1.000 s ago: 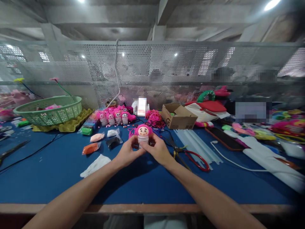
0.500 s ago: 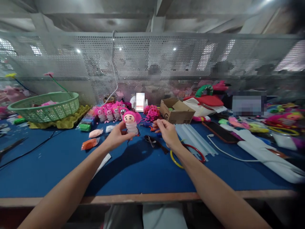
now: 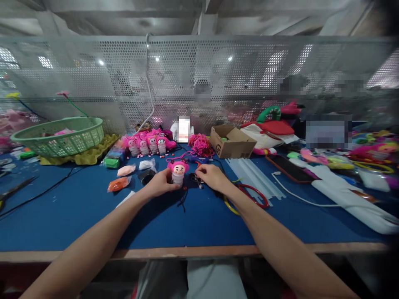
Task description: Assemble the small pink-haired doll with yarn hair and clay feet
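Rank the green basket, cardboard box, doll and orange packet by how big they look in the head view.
1. green basket, clearly the largest
2. cardboard box
3. doll and orange packet: they look about alike, the doll taller and the packet wider, so I will not rank them.

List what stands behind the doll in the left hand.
Behind the doll in the left hand stand a row of pink dolls and a pile of pink cord. The doll hides the table right behind it.
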Demonstrator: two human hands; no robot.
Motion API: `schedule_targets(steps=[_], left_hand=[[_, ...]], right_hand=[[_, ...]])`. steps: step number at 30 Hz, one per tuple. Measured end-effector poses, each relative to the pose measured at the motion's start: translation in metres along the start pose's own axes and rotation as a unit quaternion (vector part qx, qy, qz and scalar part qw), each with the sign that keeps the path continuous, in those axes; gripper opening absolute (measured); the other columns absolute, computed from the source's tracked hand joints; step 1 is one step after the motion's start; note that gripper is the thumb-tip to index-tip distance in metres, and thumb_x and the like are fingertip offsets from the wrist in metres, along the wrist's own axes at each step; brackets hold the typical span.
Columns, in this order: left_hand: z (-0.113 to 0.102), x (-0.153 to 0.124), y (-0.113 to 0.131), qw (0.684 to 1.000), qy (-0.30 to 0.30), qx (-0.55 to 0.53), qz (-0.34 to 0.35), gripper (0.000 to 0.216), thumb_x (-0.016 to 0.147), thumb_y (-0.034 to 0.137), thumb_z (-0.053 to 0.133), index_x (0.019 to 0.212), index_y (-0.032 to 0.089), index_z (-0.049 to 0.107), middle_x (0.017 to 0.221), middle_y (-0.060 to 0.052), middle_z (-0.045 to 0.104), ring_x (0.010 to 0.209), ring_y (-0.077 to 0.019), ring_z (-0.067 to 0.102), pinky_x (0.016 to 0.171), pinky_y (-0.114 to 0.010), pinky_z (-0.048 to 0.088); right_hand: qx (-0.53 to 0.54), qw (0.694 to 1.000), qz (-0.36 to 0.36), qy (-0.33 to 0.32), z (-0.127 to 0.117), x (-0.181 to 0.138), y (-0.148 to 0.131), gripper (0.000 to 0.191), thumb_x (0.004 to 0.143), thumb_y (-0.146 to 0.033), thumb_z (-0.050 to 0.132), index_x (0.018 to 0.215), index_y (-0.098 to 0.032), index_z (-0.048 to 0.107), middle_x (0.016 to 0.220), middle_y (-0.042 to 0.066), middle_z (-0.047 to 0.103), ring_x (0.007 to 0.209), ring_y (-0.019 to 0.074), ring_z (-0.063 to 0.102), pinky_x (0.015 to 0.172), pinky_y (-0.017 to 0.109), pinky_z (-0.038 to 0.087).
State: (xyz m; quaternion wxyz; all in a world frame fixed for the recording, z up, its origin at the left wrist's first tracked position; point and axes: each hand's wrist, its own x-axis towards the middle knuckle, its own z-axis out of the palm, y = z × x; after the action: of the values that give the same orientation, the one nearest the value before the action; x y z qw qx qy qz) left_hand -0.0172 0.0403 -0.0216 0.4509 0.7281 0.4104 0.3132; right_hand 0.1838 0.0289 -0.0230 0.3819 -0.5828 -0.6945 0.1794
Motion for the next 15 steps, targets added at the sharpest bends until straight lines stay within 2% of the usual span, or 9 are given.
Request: schedule_targets(steps=[3,6,11,13,15], left_hand=[[0.000,-0.002,0.002,0.999,0.023,0.036,-0.005,0.036,0.051,0.016,0.069,0.085,0.015,0.055,0.067,0.001,0.063,0.056,-0.0129,0.056,0.050,-0.023,0.043],[0.001,-0.003,0.002,0.999,0.024,0.037,-0.006,0.037,0.052,0.016,0.069,0.086,0.015,0.055,0.068,0.001,0.062,0.057,-0.0135,0.057,0.051,-0.024,0.044],[0.002,0.002,-0.005,0.999,0.035,-0.022,0.018,0.048,0.054,0.022,0.070,0.098,0.013,0.052,0.085,-0.006,0.065,0.072,-0.0169,0.061,0.065,-0.029,0.047],[0.002,0.002,-0.003,0.997,0.037,-0.060,0.023,0.051,0.056,0.025,0.070,0.101,0.012,0.050,0.094,-0.008,0.063,0.079,-0.0171,0.060,0.071,-0.030,0.046],[0.000,0.000,0.002,0.996,0.024,-0.076,0.025,0.050,0.058,0.027,0.069,0.101,0.013,0.049,0.094,-0.008,0.062,0.075,-0.0156,0.060,0.065,-0.027,0.046]], right_hand=[[-0.033,0.999,-0.010,0.008,-0.001,-0.001,0.000,0.013,0.066,-0.017,0.054,0.058,-0.021,0.063,0.063,0.002,0.066,0.060,0.0169,0.057,0.059,0.027,0.039],[-0.079,0.997,-0.021,-0.006,-0.002,-0.004,-0.005,0.014,0.068,-0.018,0.052,0.060,-0.021,0.063,0.063,0.002,0.066,0.058,0.0160,0.056,0.056,0.026,0.037],[-0.032,0.991,-0.025,-0.128,0.004,-0.017,-0.023,0.020,0.071,-0.022,0.050,0.053,-0.019,0.060,0.052,0.000,0.062,0.048,0.0132,0.052,0.050,0.024,0.035],[-0.006,0.989,-0.023,-0.148,0.008,-0.020,-0.027,0.017,0.070,-0.026,0.053,0.057,-0.019,0.061,0.050,0.000,0.060,0.045,0.0129,0.051,0.047,0.024,0.035],[-0.002,0.989,-0.021,-0.145,0.008,-0.020,-0.028,0.012,0.069,-0.026,0.056,0.067,-0.017,0.063,0.056,0.001,0.063,0.049,0.0135,0.053,0.049,0.023,0.036]])
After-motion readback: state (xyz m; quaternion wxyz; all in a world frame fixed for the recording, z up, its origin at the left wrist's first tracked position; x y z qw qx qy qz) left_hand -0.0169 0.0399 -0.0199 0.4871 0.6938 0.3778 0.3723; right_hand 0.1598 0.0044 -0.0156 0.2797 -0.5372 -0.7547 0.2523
